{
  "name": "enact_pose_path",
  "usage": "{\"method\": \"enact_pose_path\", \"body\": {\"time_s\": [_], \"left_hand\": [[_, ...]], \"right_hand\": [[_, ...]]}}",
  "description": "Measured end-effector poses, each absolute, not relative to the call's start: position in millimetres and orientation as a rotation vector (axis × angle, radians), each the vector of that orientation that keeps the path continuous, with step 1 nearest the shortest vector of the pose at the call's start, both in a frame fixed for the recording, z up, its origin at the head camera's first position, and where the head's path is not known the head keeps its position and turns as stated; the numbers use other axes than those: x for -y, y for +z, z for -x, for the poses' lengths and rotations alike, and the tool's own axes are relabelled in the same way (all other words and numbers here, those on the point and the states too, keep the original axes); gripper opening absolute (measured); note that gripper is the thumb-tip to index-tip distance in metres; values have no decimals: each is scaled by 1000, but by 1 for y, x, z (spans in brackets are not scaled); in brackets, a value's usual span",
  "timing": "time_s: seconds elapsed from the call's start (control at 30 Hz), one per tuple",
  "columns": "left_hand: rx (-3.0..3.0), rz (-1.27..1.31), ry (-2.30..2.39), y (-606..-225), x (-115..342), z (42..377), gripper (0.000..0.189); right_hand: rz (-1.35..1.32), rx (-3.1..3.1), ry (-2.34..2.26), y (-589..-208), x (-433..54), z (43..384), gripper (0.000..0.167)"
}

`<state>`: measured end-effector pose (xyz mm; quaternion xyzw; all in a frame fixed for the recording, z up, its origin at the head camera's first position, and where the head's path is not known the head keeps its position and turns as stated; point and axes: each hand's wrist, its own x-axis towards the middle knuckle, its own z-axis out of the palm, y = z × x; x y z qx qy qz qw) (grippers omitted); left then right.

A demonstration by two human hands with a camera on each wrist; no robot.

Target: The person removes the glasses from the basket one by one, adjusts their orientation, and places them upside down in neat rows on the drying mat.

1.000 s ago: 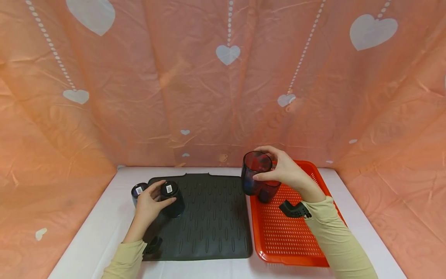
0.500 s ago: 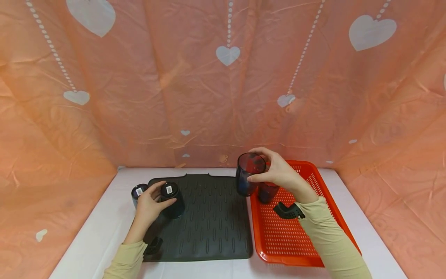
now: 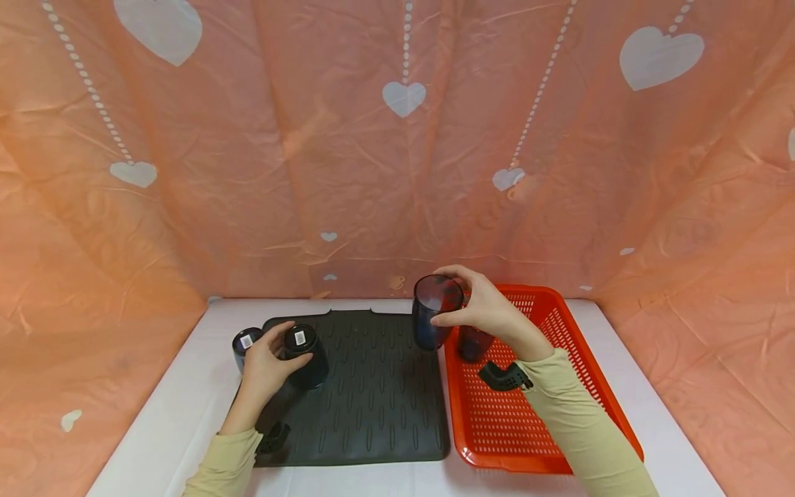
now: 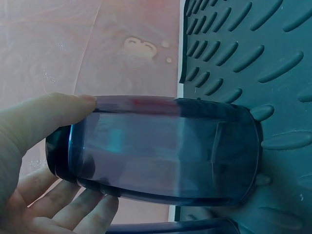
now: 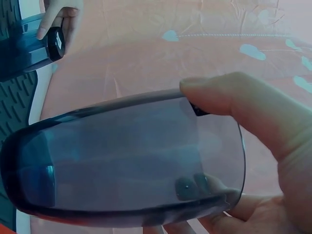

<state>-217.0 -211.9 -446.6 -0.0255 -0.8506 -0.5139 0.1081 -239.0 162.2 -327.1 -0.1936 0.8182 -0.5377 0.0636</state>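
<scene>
My left hand (image 3: 263, 366) grips a dark tinted glass (image 3: 312, 369) near its base. That glass stands upside down on the black ribbed mat (image 3: 379, 407), with a white barcode sticker on its upturned base. A second upside-down glass (image 3: 241, 343) stands just left of it, partly behind the hand. In the left wrist view, thumb and fingers lie on opposite sides of the gripped glass (image 4: 146, 151). My right hand (image 3: 487, 314) holds another tinted glass (image 3: 428, 331) near its rim, mouth up, over the mat's right edge. One more glass (image 3: 475, 345) is in the red basket, partly hidden by that hand.
The shallow red perforated basket (image 3: 457, 428) lies right of the mat, its edge close to it. Both are on a white-covered table (image 3: 168, 414). A pink curtain (image 3: 348, 172) with white hearts rises behind the table and at both sides.
My right hand has carried its glass leftward and slightly down, from the basket's edge to over the mat's right side. The left hand and its glass have stayed in place.
</scene>
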Motion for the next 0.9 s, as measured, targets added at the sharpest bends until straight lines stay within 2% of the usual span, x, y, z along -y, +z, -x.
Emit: {"method": "enact_pose_path", "body": {"time_s": [0.67, 0.9], "left_hand": [[2526, 90, -1452, -447, 212, 217, 70], [2519, 110, -1416, -448, 213, 217, 69]], "right_hand": [[593, -2453, -1588, -338, -151, 245, 72], [609, -2362, -1663, -319, -143, 230, 72]]}}
